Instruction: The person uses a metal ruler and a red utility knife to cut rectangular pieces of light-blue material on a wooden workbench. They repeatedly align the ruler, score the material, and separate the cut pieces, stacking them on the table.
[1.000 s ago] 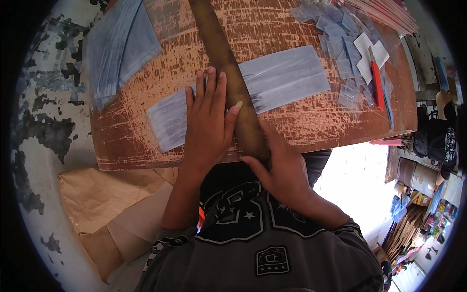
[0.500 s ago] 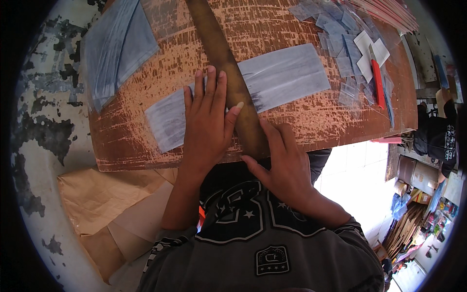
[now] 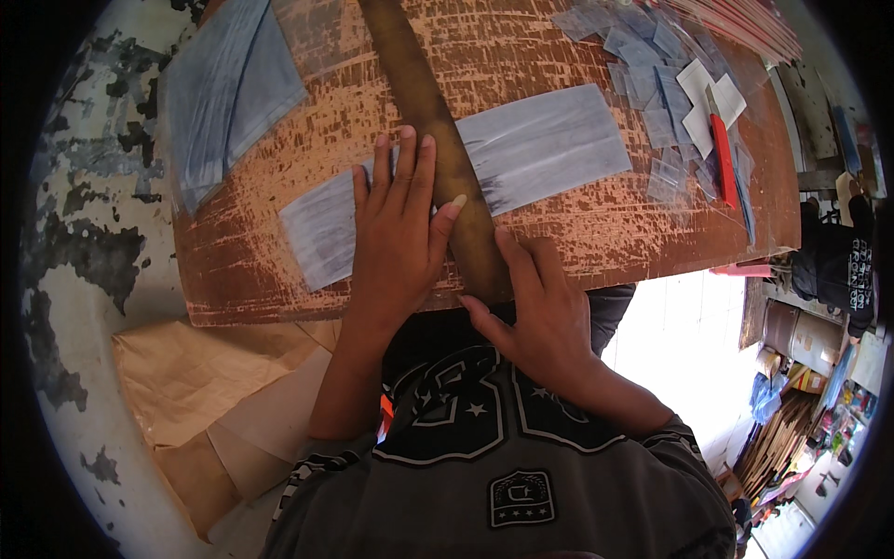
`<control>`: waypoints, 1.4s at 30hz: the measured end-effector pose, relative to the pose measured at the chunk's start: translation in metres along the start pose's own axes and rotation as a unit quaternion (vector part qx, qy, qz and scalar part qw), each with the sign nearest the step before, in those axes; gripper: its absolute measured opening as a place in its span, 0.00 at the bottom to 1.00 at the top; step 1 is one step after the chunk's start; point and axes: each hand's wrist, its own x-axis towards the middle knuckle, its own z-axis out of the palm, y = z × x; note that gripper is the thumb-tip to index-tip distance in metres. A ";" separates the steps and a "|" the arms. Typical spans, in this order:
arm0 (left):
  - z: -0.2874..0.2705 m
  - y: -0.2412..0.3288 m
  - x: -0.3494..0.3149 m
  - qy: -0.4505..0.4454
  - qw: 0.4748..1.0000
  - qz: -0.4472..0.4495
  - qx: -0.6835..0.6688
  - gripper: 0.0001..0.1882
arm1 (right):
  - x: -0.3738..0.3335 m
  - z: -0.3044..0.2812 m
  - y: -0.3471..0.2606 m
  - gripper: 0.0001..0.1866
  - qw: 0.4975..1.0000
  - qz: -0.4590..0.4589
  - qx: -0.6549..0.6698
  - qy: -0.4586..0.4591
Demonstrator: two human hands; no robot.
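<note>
A long, dark brown flat bar, like a straightedge, runs from the table's near edge to the far side. It lies across a strip of greyish, cloudy plastic sheet. My left hand rests flat on the strip's left part, fingers stretched out, with the thumb on the bar's left edge. At the bar's near end, my right hand grips it, the thumb at the near left corner and the fingertips along the right edge. A red-handled cutter knife lies at the right on plastic scraps.
The scratched brown tabletop has larger plastic sheets at its far left. Cut clear pieces are heaped at the right, beside thin pinkish strips. Brown paper is below left. Another person shows at the far right.
Very little differs. My right hand and the bar's near end have shifted very slightly left; my left hand stays pressed in place.
</note>
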 end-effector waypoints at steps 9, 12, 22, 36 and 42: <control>0.000 0.001 0.000 0.005 1.000 0.004 0.004 0.35 | -0.002 0.004 0.005 0.43 1.000 -0.013 -0.001 0.015; 0.002 0.000 0.000 0.006 1.000 0.006 0.006 0.34 | -0.001 0.004 0.005 0.44 1.000 -0.014 -0.008 0.015; 0.002 0.000 0.001 0.008 1.000 0.002 -0.005 0.33 | -0.001 0.010 0.001 0.46 0.998 -0.040 -0.038 0.038; 0.002 0.001 0.000 0.011 1.000 0.000 -0.001 0.33 | -0.002 0.010 0.002 0.46 0.998 -0.042 -0.033 0.029; 0.002 0.001 0.001 0.017 1.000 0.006 0.002 0.33 | -0.003 0.011 0.004 0.45 0.999 -0.025 -0.012 0.042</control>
